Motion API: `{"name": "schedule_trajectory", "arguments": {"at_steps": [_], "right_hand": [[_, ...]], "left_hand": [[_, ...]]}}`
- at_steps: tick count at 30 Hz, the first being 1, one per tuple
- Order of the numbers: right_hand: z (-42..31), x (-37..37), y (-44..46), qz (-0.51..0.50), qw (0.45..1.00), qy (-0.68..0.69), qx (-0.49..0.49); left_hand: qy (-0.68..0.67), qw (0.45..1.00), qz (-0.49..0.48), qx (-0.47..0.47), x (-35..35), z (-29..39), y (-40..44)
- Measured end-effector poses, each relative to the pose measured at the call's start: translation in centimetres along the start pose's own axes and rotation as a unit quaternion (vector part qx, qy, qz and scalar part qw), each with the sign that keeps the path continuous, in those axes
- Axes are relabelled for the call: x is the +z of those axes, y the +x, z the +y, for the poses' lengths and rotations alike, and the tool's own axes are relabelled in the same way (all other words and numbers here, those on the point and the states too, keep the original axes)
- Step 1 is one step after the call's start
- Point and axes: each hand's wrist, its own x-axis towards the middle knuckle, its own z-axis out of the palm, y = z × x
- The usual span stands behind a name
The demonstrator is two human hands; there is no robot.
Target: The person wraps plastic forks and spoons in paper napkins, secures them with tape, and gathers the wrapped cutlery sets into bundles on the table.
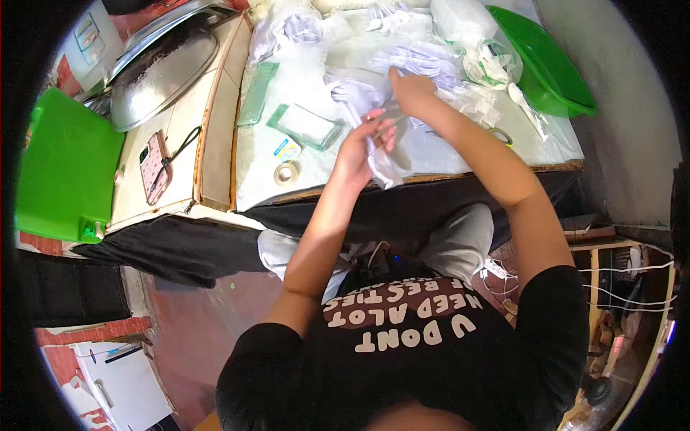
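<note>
My left hand (363,151) is over the front part of the table, its fingers curled round a narrow clear plastic sleeve (387,172) that hangs down past the palm. Farther forward and to the right, my right hand (413,93) is closed with its fingers bent; whatever it pinches is too small to make out. Some clear film shows between the two hands, slightly blurred. Just beyond them lies a pile of thin whitish strips (424,63). Another white bundle (356,92) rests left of my right hand.
Green-edged glass pieces (330,135), a tape roll (285,173) and a small blue-yellow packet (287,149) lie at left. Yellow-handled scissors (501,136) are at right, before a green basin (553,79). A phone (154,169) and metal lid (162,75) occupy the side counter.
</note>
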Motion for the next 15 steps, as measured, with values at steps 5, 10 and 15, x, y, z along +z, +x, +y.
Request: {"name": "schedule_trajectory", "arguments": {"at_steps": [5,10,15], "right_hand": [[2.8,-1.0,1.3,0.087,0.994,0.061,-0.033],[4.7,-4.6,0.3,0.071,0.965,0.239,-0.080],[3.6,-3.4,-0.3,0.032,0.911,0.368,-0.183]], "left_hand": [[0.026,0.998,0.063,0.013,0.8,-1.9,5.3],[-0.004,0.999,0.030,0.025,2.1,-2.2,7.5],[-0.108,0.992,-0.070,0.008,3.1,-2.0,7.4]]}}
